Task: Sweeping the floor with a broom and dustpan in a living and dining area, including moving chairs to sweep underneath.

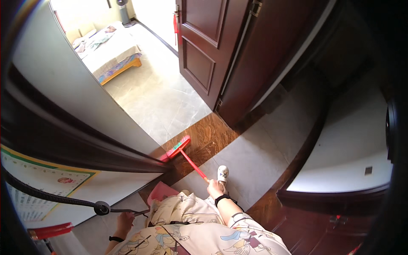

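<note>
My right hand [215, 188] is wrapped round the red handle of a broom [193, 163]. The broom's head, with pink and green bristles, rests on the brown patterned threshold beside the left door frame. At the lower left, my left hand [124, 223] is held low by my side, its fingers curled. A thin dark piece passes by its fingertips, and I cannot make out what the hand holds. Close to my legs is a pink dustpan [160, 192], partly hidden by my clothes. One white shoe [222, 173] shows ahead of my right hand.
A dark brown door [208, 55] stands ajar at the doorway's right. Beyond lies a tiled room with a bed [111, 53] and a fan [123, 10]. A black cord [55, 197] crosses the lower left, before a wall poster [55, 182]. Another dark door [314, 221] is at lower right.
</note>
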Motion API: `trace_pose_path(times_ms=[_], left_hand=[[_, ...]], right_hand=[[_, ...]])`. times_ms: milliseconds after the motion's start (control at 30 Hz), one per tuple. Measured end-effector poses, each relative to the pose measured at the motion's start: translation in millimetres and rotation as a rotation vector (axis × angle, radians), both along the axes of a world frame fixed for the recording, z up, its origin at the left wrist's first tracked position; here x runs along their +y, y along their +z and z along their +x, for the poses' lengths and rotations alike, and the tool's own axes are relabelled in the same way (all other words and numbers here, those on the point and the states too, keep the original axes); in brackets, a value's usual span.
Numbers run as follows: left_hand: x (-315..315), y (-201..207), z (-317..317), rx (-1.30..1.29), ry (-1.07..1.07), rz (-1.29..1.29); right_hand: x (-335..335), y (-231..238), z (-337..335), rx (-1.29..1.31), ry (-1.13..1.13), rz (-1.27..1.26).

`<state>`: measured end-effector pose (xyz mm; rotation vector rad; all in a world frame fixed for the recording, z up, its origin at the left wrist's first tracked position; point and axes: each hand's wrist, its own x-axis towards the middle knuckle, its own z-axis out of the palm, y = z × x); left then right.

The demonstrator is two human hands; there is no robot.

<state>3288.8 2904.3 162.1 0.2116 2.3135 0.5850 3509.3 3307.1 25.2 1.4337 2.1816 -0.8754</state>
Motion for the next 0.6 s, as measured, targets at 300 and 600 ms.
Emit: trace_pose_path(times_ms=[300,600], left_hand=[[47.6,6.6,60.8,0.550,-0.761,-0.339],[153.2,46.8,111.0,0.285,0.532,-0.026]], right_hand=[[170.3,-29.5,128.2,-0.088,0.084,0.041],[338.5,49.6,272.2,-0.200,0.179,0.144]])
